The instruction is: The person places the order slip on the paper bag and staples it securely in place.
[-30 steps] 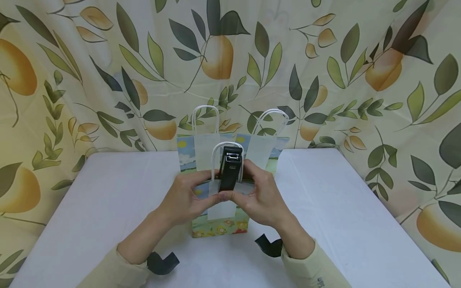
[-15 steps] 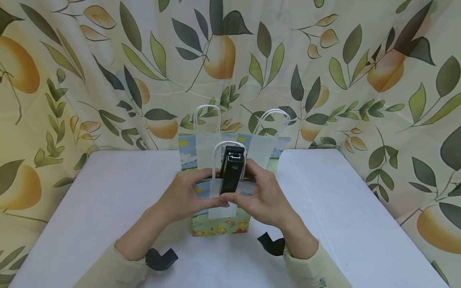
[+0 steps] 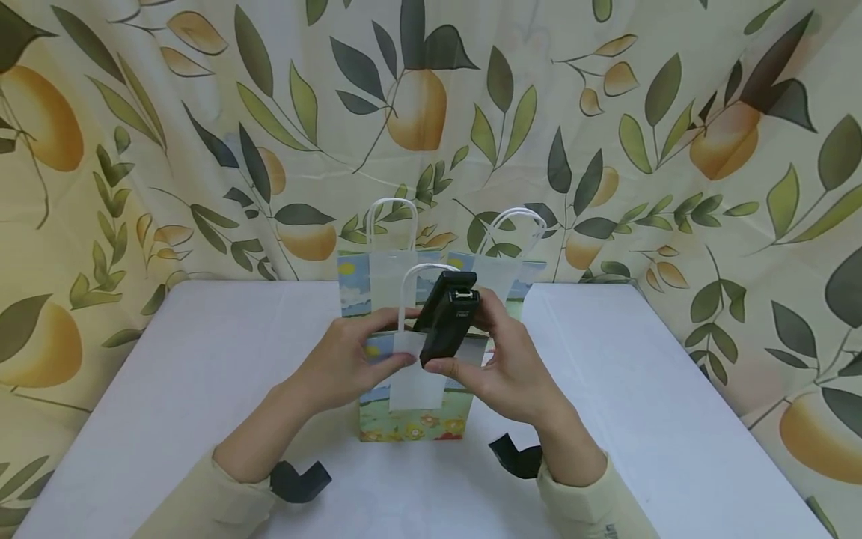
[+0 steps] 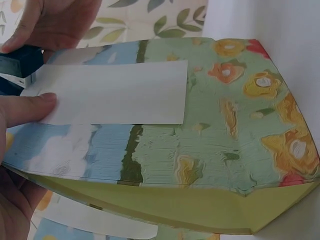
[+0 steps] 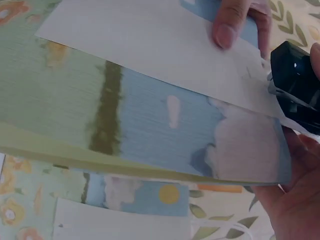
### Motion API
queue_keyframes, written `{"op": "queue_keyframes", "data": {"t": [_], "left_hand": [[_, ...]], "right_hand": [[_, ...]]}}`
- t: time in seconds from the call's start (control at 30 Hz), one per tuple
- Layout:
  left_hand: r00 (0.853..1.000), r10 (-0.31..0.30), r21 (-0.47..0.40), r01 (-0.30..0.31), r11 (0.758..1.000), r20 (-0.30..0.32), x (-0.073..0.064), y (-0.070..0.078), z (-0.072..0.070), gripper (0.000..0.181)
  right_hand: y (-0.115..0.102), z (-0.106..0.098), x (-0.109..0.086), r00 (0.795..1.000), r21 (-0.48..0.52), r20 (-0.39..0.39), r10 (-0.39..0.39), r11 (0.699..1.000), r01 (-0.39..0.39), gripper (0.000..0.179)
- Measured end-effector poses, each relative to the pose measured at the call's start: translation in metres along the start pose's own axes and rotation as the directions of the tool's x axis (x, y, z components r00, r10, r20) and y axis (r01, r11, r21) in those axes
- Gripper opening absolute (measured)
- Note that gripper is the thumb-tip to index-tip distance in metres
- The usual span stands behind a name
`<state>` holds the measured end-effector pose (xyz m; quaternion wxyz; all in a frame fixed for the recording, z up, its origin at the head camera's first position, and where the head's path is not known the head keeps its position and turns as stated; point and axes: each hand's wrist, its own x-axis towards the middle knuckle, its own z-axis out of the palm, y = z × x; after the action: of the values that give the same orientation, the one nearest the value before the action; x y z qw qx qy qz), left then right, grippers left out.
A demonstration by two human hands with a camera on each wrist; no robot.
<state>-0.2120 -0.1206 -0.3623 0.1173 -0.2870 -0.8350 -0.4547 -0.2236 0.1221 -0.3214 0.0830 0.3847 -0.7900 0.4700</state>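
Observation:
A black stapler is in my right hand, tilted with its nose end upward, at the top edge of the front paper gift bag. My left hand pinches that bag's upper edge, its thumb pressing the white paper slip on the bag's face. In the left wrist view the stapler's jaws stand around the slip's top end. One white twisted handle of the front bag rises behind the stapler, partly covered by it. Several fingers of both hands are hidden behind the bag.
Two similar gift bags stand behind, one at the left and one at the right, both with white handles and white slips. They rest on a white-covered table before a fruit-patterned curtain. Black straps hang at the wrists.
The stapler has shifted right and tilted further over in my right hand. My thumbs, close together before, are now apart. The left hand stays at the bag's top edge.

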Motion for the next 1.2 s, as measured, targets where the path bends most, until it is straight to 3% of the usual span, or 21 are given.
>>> {"op": "queue_keyframes", "data": {"t": [0.27,0.47,0.7,0.93,1.2], "left_hand": [[1.000,-0.014,0.013,0.014,1.000,-0.002,0.000,0.002,-0.001,0.036],[1.000,-0.012,-0.067,0.013,0.998,0.009,0.000,0.000,0.000,0.016],[0.999,-0.036,-0.113,0.037,0.993,0.011,0.000,0.000,0.000,0.011],[0.994,-0.106,-0.167,0.108,0.980,0.020,-0.001,0.003,0.000,0.015],[0.992,-0.122,-0.167,0.127,0.978,0.040,-0.001,0.002,0.001,0.021]], "right_hand": [[-0.001,-0.005,0.002,0.989,0.043,-0.086,-0.120,0.991,0.124,0.079],[-0.002,-0.005,0.004,0.975,0.068,-0.152,-0.162,0.982,0.174,0.079],[-0.001,-0.009,0.004,0.946,0.147,-0.242,-0.215,0.956,0.255,0.077],[-0.002,-0.018,0.004,0.916,0.220,-0.345,-0.207,0.930,0.293,0.074],[0.003,-0.030,0.002,0.930,0.267,-0.341,-0.139,0.934,0.237,0.055]]}}
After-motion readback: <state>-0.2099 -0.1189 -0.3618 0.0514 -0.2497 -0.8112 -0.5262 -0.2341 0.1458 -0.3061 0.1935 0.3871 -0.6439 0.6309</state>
